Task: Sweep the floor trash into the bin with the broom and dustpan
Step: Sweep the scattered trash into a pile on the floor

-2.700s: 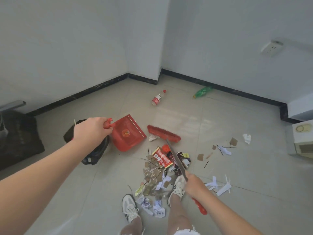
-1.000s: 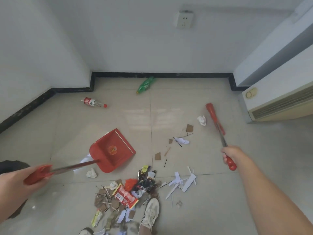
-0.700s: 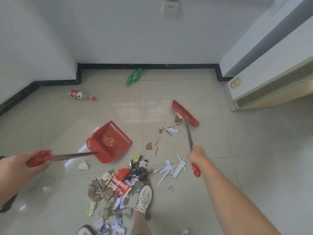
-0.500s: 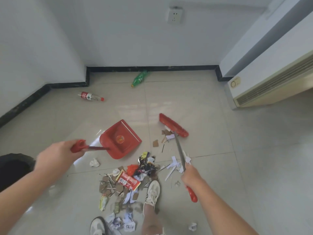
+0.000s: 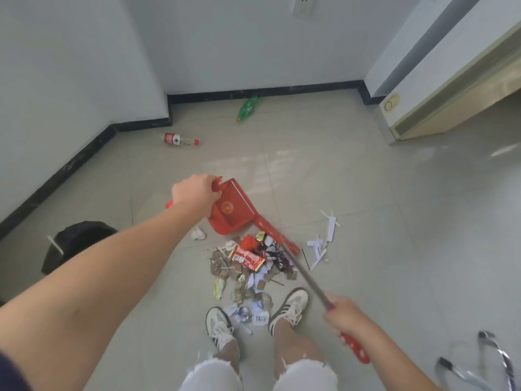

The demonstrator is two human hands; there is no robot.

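A person's left hand (image 5: 196, 193) closes its fingers round the red grip of the dustpan (image 5: 235, 213). The pan is held low, its open edge turned toward the litter; whether it touches the tiled floor (image 5: 366, 193) cannot be told. The right hand (image 5: 342, 314) is wrapped round the broom (image 5: 304, 275) near the red end of its handle. The steel shaft slants up and away to the red broom head (image 5: 277, 237), which sits just beside the dustpan's near right corner.

The trash pile (image 5: 248, 266) of wrappers, cardboard scraps and thin sticks lies between the dustpan and the person's white sneakers (image 5: 290, 306). A red snack wrapper (image 5: 245, 256) lies at its middle, and the broom head stands on its far right edge. White paper strips (image 5: 324, 241) lie scattered to the right of the broom head, outside the pile. A crumpled paper ball (image 5: 198, 234) sits just beside the dustpan's near left corner.

The black bin (image 5: 76, 244) stands well apart to the left, partly hidden by the left forearm, with a white stick (image 5: 55, 245) at its rim. A clear bottle with a red label (image 5: 180, 139) lies near the left wall's black skirting. A green bottle (image 5: 248, 108) lies against the far wall. A cream cabinet unit (image 5: 451, 88) fills the right corner. A wall socket (image 5: 303, 4) sits high on the far wall. A shiny silver strip (image 5: 479, 362) loops on the floor at the lower right.
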